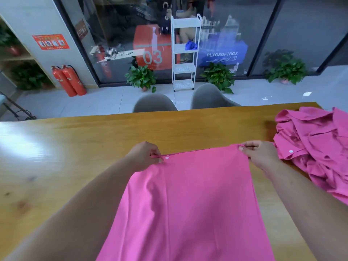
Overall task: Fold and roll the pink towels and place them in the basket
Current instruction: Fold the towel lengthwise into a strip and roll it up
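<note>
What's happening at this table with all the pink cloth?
A person holds one pink towel flat over the wooden table, the left hand and right hand each pinching a far corner. More pink cloth lies in a crumpled pile to the right. No basket is in view.

Wide bare wood stretched across the left of the bench [56, 157], open passage for any reach. The middle was taken up by the spread pink towel [188, 204], with the left hand [145, 156] and right hand [259, 153] pinching its far corners. The heaped pile of pink towels [316, 147] crowded in just beside the right hand. Beyond the towel's far edge ran a free strip of bench, with two grey chairs [154, 103] behind it.
</note>
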A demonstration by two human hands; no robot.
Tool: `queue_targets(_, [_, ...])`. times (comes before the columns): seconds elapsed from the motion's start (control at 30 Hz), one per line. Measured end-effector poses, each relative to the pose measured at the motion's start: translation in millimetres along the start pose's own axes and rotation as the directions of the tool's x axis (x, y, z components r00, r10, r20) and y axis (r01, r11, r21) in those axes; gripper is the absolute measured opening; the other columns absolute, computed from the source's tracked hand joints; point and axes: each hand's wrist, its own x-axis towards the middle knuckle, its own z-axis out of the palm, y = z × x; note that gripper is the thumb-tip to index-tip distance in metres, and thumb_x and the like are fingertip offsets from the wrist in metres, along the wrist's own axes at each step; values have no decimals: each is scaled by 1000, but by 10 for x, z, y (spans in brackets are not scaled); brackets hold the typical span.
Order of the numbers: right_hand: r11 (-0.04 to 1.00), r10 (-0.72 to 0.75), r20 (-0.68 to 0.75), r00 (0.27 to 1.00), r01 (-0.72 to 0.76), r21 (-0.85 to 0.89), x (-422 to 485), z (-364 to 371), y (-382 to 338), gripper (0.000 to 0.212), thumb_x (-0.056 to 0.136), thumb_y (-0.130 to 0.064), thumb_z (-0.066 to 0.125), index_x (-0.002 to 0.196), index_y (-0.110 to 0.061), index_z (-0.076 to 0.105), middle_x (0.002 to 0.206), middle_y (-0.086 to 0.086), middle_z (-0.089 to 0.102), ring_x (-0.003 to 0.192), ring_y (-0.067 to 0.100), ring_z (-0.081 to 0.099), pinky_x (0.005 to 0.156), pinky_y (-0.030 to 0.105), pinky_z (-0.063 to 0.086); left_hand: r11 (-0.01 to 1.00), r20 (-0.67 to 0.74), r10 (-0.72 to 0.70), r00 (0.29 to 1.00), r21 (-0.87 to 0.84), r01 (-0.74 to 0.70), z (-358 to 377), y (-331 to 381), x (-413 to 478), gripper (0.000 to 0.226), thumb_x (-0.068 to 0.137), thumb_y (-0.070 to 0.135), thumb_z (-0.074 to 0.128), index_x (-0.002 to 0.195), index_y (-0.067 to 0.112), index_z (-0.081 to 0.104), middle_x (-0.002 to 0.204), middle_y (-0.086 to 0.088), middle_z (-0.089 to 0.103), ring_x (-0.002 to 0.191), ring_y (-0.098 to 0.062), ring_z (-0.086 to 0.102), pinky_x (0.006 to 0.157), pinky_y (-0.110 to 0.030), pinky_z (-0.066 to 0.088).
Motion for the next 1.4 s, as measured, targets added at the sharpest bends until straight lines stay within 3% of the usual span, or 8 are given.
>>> queue_targets(0.33, [995, -81, -39, 996, 83, 55, -625, -194, -496, 11, 88, -14, 85, 93, -24, 83, 92, 4, 80, 96, 30, 76, 89, 56, 63, 996, 3, 87, 996, 5, -87, -311, 23, -360, 10, 98, 33, 74, 98, 28, 82, 94, 13, 75, 90, -9, 67, 82, -32, 56])
queue_targets(0.57, [934, -302, 493, 816, 149, 325, -1641, -733, -1499, 22, 83, -10, 77, 104, -5, 77, 92, 7, 77, 82, 16, 74, 71, 29, 64, 987, -128, 156, 979, -24, -160, -501, 18, -545, 11, 95, 43, 76, 99, 34, 81, 97, 17, 74, 96, -4, 65, 82, -29, 51])
queue_targets(0.77, [986, -131, 155, 979, 145, -83, -1581, -689, -1322, 17, 95, -9, 76, 111, -6, 77, 90, 10, 77, 75, 19, 76, 58, 26, 61, 984, -138, 180, 974, 38, -176, -503, 94, -661, 13, 99, 45, 70, 99, 34, 77, 96, 16, 73, 97, -8, 64, 77, -31, 47])
queue_targets(0.93, [919, -368, 478, 797, 236, 315, -2052, -726, -1561, 15, 88, -9, 74, 102, -5, 77, 81, 6, 75, 64, 10, 68, 54, 20, 56, 985, -145, 172, 974, 18, -171, -512, 148, -726, 11, 97, 48, 70, 94, 40, 78, 89, 6, 73, 87, -18, 65, 75, -40, 53])
queue_targets(1.0, [910, -352, 445, 823, 191, 367, -1991, -753, -1570, 17, 88, -13, 75, 103, -7, 78, 89, 8, 76, 73, 14, 70, 60, 24, 60, 985, -150, 171, 974, -2, -174, -511, 175, -749, 10, 97, 47, 71, 91, 41, 77, 86, 4, 72, 84, -20, 64, 76, -44, 53])
queue_targets(1.17, [965, -182, 109, 977, 199, -171, -1633, -696, -1259, 8, 96, -12, 76, 97, -20, 76, 97, 10, 78, 82, 26, 77, 71, 44, 67, 989, -176, 149, 973, 26, -146, -479, 217, -791, 12, 97, 46, 71, 90, 37, 75, 81, 3, 69, 78, -17, 63, 69, -39, 50])
queue_targets(1.3, [955, -263, 460, 848, 160, 251, -1810, -766, -1371, 18, 94, -13, 73, 111, -7, 74, 90, 6, 76, 74, 14, 71, 63, 26, 60, 994, -167, 110, 980, 23, -108, -459, 191, -791, 15, 98, 47, 71, 88, 36, 75, 78, 1, 69, 77, -23, 64, 66, -40, 51])
queue_targets(1.4, [960, -213, 375, 902, 121, 254, -1576, -779, -1255, 18, 95, -16, 74, 112, -10, 73, 94, 7, 75, 74, 13, 72, 65, 28, 62, 996, -175, 87, 981, 33, -83, -446, 155, -771, 18, 98, 50, 70, 88, 35, 75, 77, 1, 68, 75, -21, 62, 63, -36, 46])
